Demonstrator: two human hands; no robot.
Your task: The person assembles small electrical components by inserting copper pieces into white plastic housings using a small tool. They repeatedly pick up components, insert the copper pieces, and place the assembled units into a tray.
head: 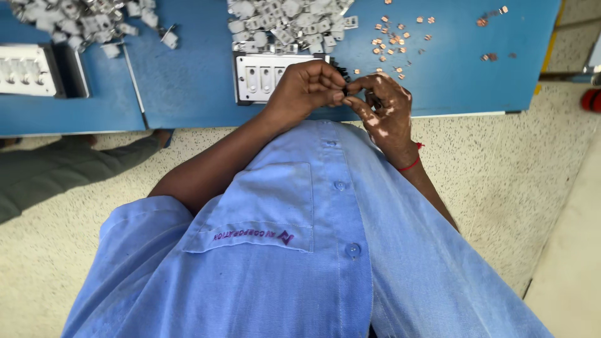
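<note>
Together left hand (307, 87), right hand (382, 109) pinch tiny dark part (345, 91); axis indiscernible.

I see the fixture plate (260, 76) on the table (188, 94), just left of both hands. A pile of metal parts (288, 22) lies behind it; small loose pieces (394, 40) lie scattered to its right.

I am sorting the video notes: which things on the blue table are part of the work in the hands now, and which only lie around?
In use:
left hand and right hand, pinching a small dark part
white tray
pile of white parts
copper pieces

Lying about:
second white tray
far pile of white parts
</note>
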